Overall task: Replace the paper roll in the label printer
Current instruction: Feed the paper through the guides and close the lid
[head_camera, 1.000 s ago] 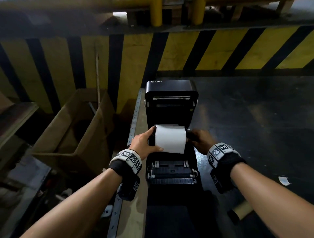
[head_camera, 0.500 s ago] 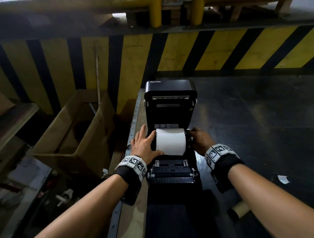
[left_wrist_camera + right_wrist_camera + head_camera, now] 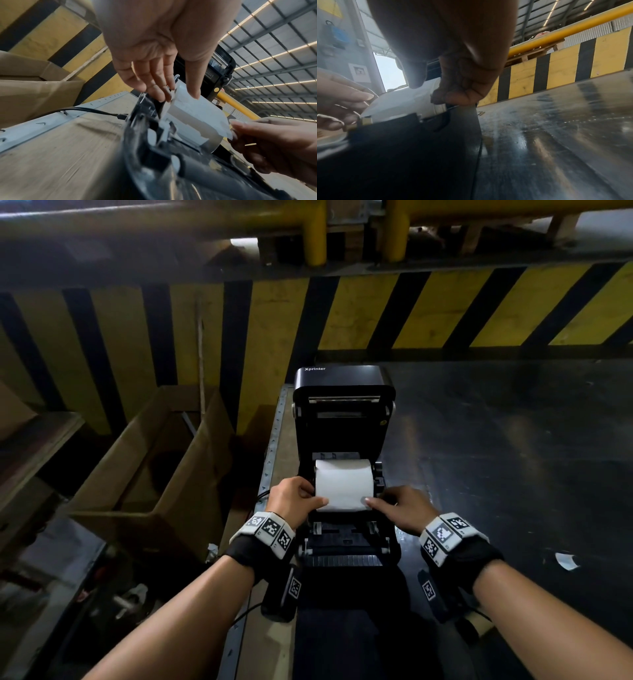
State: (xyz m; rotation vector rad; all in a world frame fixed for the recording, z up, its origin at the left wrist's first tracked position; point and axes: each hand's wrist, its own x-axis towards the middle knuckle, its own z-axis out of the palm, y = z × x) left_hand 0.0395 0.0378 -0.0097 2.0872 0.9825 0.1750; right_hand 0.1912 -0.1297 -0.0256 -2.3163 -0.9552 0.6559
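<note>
Off to my left I see an open cardboard box (image 3: 144, 460), brown and tilted, standing below the counter's (image 3: 513, 474) metal-edged side. Behind everything runs a barrier wall (image 3: 411, 309) striped yellow and black, and above it yellow pipe rails (image 3: 315, 231). A thin stick (image 3: 200, 364) leans against the stripes — its foot in the box. The counter top is dark and glossy; a small white paper scrap (image 3: 567, 561) lies on it to my right. A black cable (image 3: 89, 111) trails across the counter's pale wooden strip (image 3: 60, 148).
</note>
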